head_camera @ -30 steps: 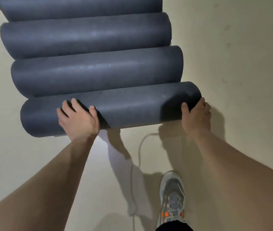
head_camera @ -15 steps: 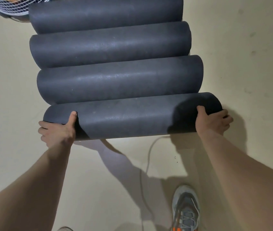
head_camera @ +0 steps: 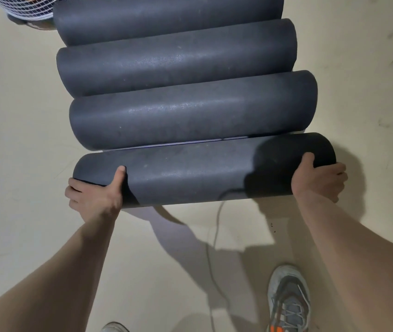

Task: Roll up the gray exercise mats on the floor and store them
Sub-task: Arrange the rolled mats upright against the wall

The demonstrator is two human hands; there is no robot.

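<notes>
1. Across the centre of the frame, four rolled gray mats lie side by side on the pale floor [head_camera: 22,116], each crosswise to our view, stepping away toward the top edge.
2. We hold the nearest roll [head_camera: 190,173] at both ends, just below mid-frame. We cannot tell whether it rests on the floor or is lifted off it.
3. Our left hand [head_camera: 94,195] grasps the left end: the thumb lies up over the curve of the roll and the fingers curl round the end from below.
4. Our right hand [head_camera: 317,180] grasps the right end the same way, thumb on top, fingers wrapped round the outside. This end lies in dark shadow.
5. A thin bright slit shows between the nearest roll and the second roll [head_camera: 190,111], so the two sit just apart along most of their length.
6. Second roll, third roll [head_camera: 176,56] and fourth roll [head_camera: 166,17] look pressed against one another. The fourth is cut off by the top edge.
7. Upper left corner: white wire mesh [head_camera: 15,8], partly behind the fourth roll.
8. A thin cord [head_camera: 211,259] runs along the floor from under the nearest roll down toward the bottom edge.
9. Lower right: a gray shoe [head_camera: 289,300] with an orange patch; any lettering on it is too blurred to read. The toe of a second shoe [head_camera: 115,327] shows at the bottom edge.
10. The mats' surfaces are speckled and scuffed.
</notes>
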